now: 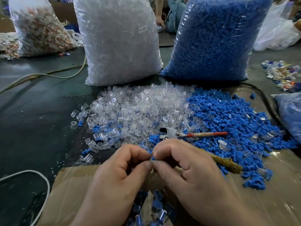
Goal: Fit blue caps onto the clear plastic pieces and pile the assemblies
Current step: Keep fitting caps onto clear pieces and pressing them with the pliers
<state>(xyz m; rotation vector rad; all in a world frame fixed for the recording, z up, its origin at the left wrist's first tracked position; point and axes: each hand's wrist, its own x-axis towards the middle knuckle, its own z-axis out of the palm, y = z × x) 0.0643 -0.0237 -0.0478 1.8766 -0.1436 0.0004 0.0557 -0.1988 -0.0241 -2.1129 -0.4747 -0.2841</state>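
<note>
Blue cap [153, 156] met clear piece [150, 161] at centre, right hand [187, 168] pinching the cap, left hand [120, 168] the piece, both grips tight, likely pressing them together above the pile [156, 207] at six o'clock.

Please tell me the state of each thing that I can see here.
left hand: pinches the blue cap
right hand: pinches the same cap
clear-piece bag: upright, full
blue-cap bag: upright, full
pliers: lying on the loose pieces
assemblies: piled below the hands
</note>
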